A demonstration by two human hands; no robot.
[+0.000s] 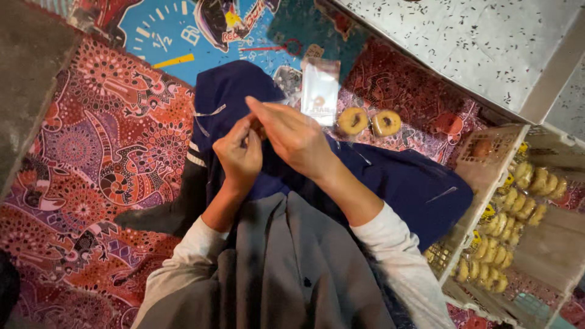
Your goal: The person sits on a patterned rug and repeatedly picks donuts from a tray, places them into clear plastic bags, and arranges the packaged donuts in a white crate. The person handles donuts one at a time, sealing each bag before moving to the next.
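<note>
Patterned mat (pixel 103 152): the largest thing, red and orange with dotted animal shapes, spread to the left of and beyond both hands.
Blue poster (pixel 177 36): flat on the floor well beyond the hands, bright blue with a white dial and a yellow needle shape.
Speckled panel (pixel 475 49): pale sheet with dark flecks, far beyond and to the right of the right hand.
Navy trousers (pixel 402 176): dark blue cloth directly under both hands, running off to the right.
Crate (pixel 487 164): beige plastic lattice box well to the right of the right hand, holding rows of small yellow ring-shaped biscuits (pixel 509 225).
Clear packet (pixel 320 91): upright rectangular see-through bag just beyond the right hand, with a pale label panel on its face.
Two loose rings (pixel 369 122): golden-brown, round with dark centres, side by side just right of the packet, in clear wrapping.
Right hand (pixel 295 137): fingers drawn narrow, pinching something small at the left hand's fingertips; what it is cannot be told.
Left hand (pixel 241 155): curled almost closed, fingertips meeting the right hand's, over the trousers.
</note>
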